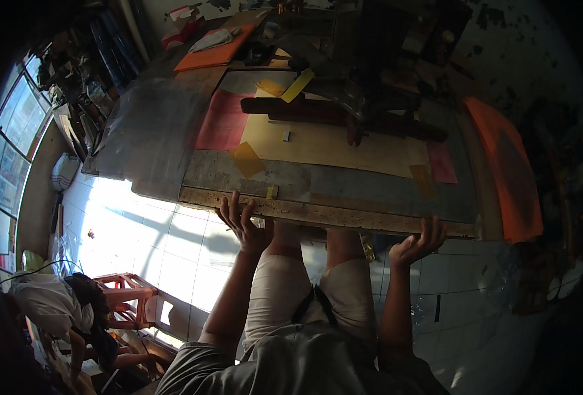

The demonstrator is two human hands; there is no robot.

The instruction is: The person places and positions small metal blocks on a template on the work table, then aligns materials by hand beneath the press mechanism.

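Note:
A wide grey board (344, 185) with a worn, pitted wooden front edge (318, 212) spans the view before me. My left hand (247, 227) is at the left part of that edge, its fingers spread and pointing up against the wood. Farther right, my right hand (420, 245) has its palm turned up and its fingers bent against the edge. On the board lie a cream sheet (324, 146), a red-pink sheet (222, 122), several yellow pieces (247, 160) and a small grey piece (285, 136). A dark red wooden bar (305, 113) stretches over the sheets.
A dark metal fixture (364, 92) stands over the bar. Clear plastic sheeting (150, 125) covers the left side. Orange sheets (502, 171) hang at the right; another orange sheet (219, 49) carries a pale cloth. At lower left, a person (54, 306) bends near a red stool (125, 299).

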